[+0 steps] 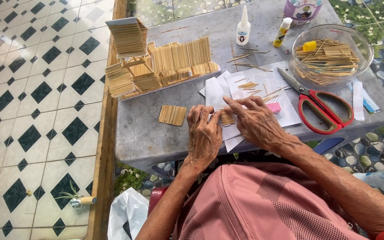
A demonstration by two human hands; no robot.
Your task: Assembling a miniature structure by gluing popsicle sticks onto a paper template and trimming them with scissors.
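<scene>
Grey table under you holds stick stacks, scissors and a bowl. Your left hand and right hand pinch a small stick row on white paper between them.

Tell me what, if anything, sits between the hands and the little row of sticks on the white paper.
Nothing visible does. The left hand and the right hand both rest directly at the row of sticks on the white paper, fingertips against it from either side.
</scene>
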